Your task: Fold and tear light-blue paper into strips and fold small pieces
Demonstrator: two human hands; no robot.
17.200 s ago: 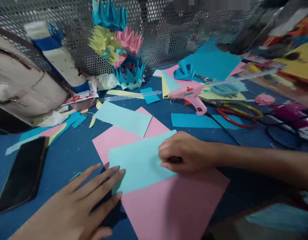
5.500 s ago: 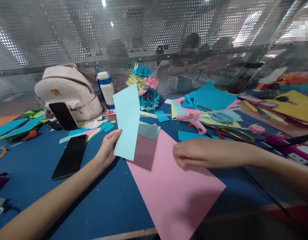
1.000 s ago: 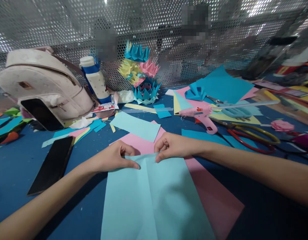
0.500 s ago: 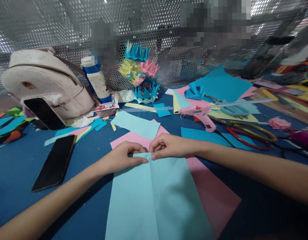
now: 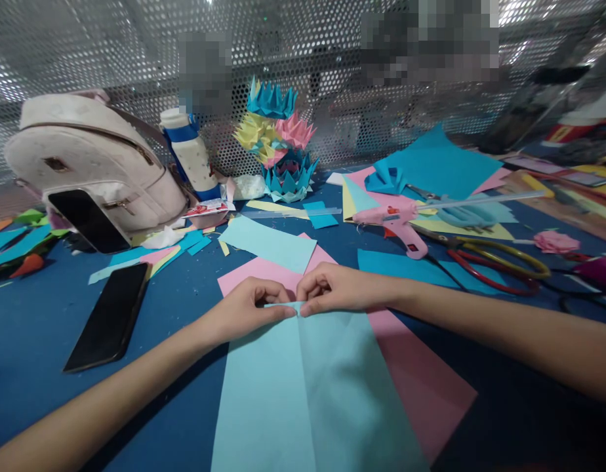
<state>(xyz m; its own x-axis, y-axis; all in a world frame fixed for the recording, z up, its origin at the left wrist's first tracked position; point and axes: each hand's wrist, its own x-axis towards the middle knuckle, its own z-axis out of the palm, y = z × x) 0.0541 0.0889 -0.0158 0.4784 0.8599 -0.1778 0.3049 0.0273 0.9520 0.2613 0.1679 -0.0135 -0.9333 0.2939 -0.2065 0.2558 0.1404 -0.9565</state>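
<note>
A light blue sheet of paper (image 5: 307,387) with a lengthwise crease lies in front of me, over a pink sheet (image 5: 425,387). My left hand (image 5: 254,305) pinches its far edge just left of the crease. On the right side of the crease, my right hand (image 5: 327,288) grips the same edge between thumb and curled fingers. The two thumbs nearly meet, and the edge between them looks slightly folded. Beyond my hands a smaller light blue piece (image 5: 268,242) rests partly on the pink sheet.
Left: a black phone (image 5: 109,318), another phone (image 5: 89,219) leaning on a white backpack (image 5: 86,157), and a bottle (image 5: 191,154). Behind stand folded paper flowers (image 5: 278,141). Right: a pink glue gun (image 5: 396,223), scissors (image 5: 500,262) and blue paper (image 5: 435,164).
My fingertips have shifted slightly along the paper's far edge, and my thumbs are closer together. Both hands keep their grip. The whole view has shifted a little.
</note>
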